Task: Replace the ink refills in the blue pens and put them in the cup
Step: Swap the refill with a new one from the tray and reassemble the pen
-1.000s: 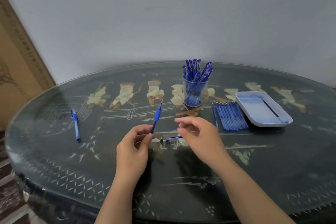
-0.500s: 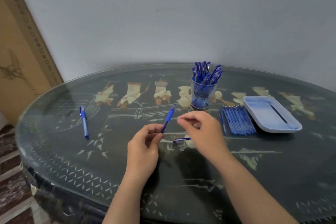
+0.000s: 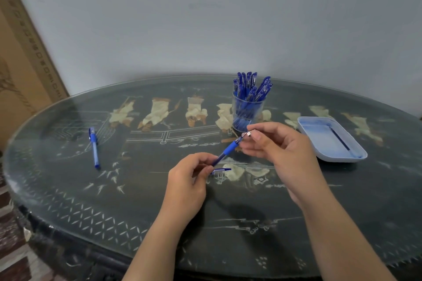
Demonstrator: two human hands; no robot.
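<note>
My left hand pinches the lower end of a blue pen barrel that slants up to the right. My right hand pinches a small silver tip piece at the barrel's upper end. A short blue pen part lies on the table just below the barrel. A clear cup filled with several blue pens stands behind my hands. Another whole blue pen lies at the left of the table.
A pale blue tray at the right holds one dark refill. The dark oval glass-topped table has inlaid figures. A cardboard panel leans on the wall at far left. My right hand hides the table right of the cup.
My right hand has risen to the upper end of the barrel and now pinches a silver tip piece there. The view shifted, and the row of refills is hidden behind my right hand.
</note>
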